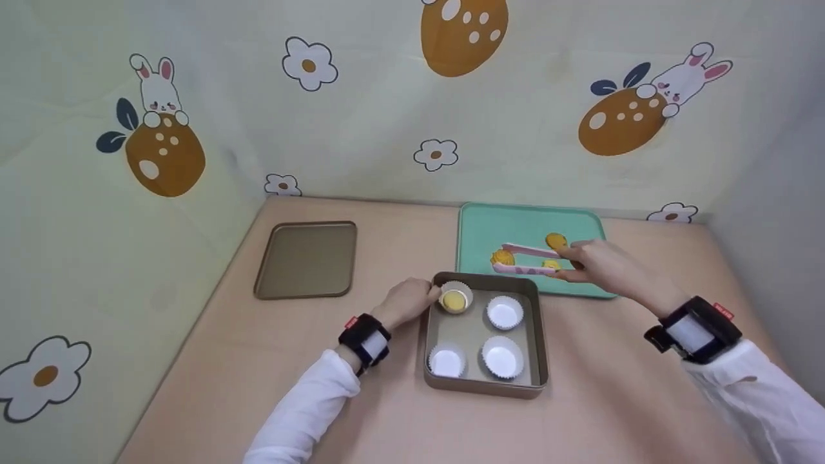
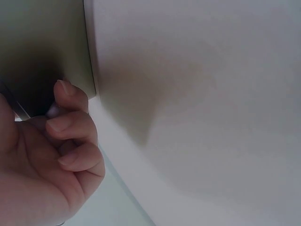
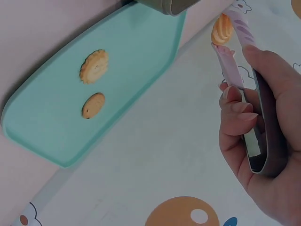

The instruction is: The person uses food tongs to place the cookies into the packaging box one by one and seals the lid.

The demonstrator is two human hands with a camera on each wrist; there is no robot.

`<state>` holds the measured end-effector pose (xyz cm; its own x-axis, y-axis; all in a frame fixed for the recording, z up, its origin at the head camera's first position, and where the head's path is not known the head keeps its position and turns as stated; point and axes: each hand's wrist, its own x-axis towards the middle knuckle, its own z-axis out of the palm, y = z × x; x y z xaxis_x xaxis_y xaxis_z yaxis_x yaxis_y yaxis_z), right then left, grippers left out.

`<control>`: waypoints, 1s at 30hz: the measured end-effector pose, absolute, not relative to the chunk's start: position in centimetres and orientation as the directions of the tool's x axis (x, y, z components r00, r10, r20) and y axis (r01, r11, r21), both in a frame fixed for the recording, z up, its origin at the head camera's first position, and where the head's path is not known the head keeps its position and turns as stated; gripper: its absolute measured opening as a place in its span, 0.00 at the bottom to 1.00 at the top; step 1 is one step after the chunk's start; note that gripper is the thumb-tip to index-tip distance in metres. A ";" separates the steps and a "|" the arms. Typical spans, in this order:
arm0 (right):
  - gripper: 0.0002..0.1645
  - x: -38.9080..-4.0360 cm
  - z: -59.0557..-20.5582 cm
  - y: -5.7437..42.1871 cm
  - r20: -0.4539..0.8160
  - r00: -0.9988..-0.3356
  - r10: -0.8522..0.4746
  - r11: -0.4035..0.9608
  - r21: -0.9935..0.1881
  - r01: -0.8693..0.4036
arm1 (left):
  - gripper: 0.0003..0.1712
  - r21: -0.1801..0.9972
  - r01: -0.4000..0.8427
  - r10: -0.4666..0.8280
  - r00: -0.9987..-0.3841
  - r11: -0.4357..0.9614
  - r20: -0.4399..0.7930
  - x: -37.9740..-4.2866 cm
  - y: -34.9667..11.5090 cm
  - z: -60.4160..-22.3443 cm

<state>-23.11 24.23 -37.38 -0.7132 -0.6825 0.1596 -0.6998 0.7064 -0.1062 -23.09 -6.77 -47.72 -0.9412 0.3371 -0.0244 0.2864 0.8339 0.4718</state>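
We saw a square brown metal tin with rounded corners, and the person's left hand gripped its far left corner with curled fingers. Past the tin's far right side, the right hand held a pair of tongs, a bent metal strip with smooth pink tips. Those tips stood a little apart and pinched a swirled cookie, golden and deeply ridged, raised clear of the flat, round-cornered green tray beyond the tin to the right. On that tray we made out a scalloped cookie, rough and pale gold, and beside it a smoother oval cookie.

Inside the tin we counted four fluted white paper cups; the far left one held a round yellow cookie. To the tin's left and farther back, we found a shallow square lid in matching brown metal. Under the tin we saw a smooth pinkish tabletop, and behind it a slightly creased sheet printed with rabbits and flowers.
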 end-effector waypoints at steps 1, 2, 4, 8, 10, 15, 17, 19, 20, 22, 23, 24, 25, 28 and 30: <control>0.22 -22.7 -37.4 24.3 0.153 -0.711 -0.686 0.703 -0.110 -0.702 | 0.19 0.471 0.287 0.336 -0.942 0.834 -0.020 -23.1 -6.8 -47.7; 0.21 -22.3 -37.4 24.3 0.145 -0.707 -0.692 0.700 -0.108 -0.706 | 0.19 0.470 0.289 0.334 -0.942 0.834 -0.014 -23.1 -6.8 -47.7; 0.18 -21.7 -37.5 24.3 0.119 -0.706 -0.698 0.697 -0.110 -0.708 | 0.19 0.463 0.297 0.333 -0.943 0.835 0.002 -23.1 -6.8 -47.7; 0.19 -20.8 -37.9 24.3 0.060 -0.688 -0.724 0.680 -0.111 -0.725 | 0.19 0.469 0.300 0.337 -0.942 0.831 0.005 -23.1 -6.8 -47.7; 0.20 -20.5 -38.1 24.3 0.031 -0.673 -0.739 0.666 -0.118 -0.737 | 0.19 0.473 0.297 0.339 -0.941 0.830 -0.003 -23.0 -6.8 -47.7; 0.18 -20.3 -38.7 24.1 -0.006 -0.646 -0.764 0.642 -0.116 -0.758 | 0.19 0.473 0.309 0.345 -0.939 0.825 0.011 -23.0 -6.7 -47.6; 0.16 -20.3 -38.9 24.0 -0.010 -0.642 -0.767 0.638 -0.113 -0.761 | 0.20 0.465 0.318 0.349 -0.937 0.826 0.020 -23.0 -6.7 -47.7; 0.16 -20.4 -39.0 23.8 -0.009 -0.636 -0.771 0.634 -0.102 -0.767 | 0.20 0.460 0.322 0.354 -0.935 0.827 0.018 -23.0 -6.7 -47.7; 0.16 -20.4 -39.1 23.7 -0.009 -0.633 -0.774 0.631 -0.094 -0.770 | 0.20 0.459 0.322 0.355 -0.935 0.828 0.016 -23.0 -6.7 -47.7; 0.19 -20.5 -39.2 23.5 -0.015 -0.632 -0.774 0.631 -0.082 -0.771 | 0.19 0.459 0.320 0.355 -0.935 0.829 0.012 -23.0 -6.7 -47.7; 0.20 -20.5 -39.3 23.4 -0.018 -0.632 -0.775 0.632 -0.070 -0.772 | 0.19 0.459 0.321 0.356 -0.934 0.829 0.012 -23.0 -6.7 -47.7; 0.21 -20.5 -39.3 23.3 -0.020 -0.634 -0.773 0.634 -0.059 -0.771 | 0.19 0.457 0.322 0.357 -0.934 0.829 0.011 -23.0 -6.7 -47.7; 0.23 -20.6 -39.3 23.2 -0.020 -0.636 -0.772 0.636 -0.047 -0.770 | 0.19 0.456 0.323 0.358 -0.934 0.829 0.009 -23.0 -6.7 -47.7; 0.25 -20.7 -39.4 23.0 -0.013 -0.635 -0.773 0.635 -0.006 -0.773 | 0.19 0.454 0.326 0.360 -0.933 0.829 0.012 -23.0 -6.7 -47.7; 0.25 -20.8 -39.5 22.9 -0.004 -0.634 -0.773 0.634 0.016 -0.773 | 0.20 0.454 0.323 0.356 -0.935 0.830 0.014 -23.0 -6.7 -47.7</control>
<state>-20.81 22.93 -39.48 -0.6338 -0.7735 -0.0042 -0.7734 0.6337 0.0162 -23.03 -6.70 -47.70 -0.9346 0.3555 0.0135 0.3225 0.8305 0.4542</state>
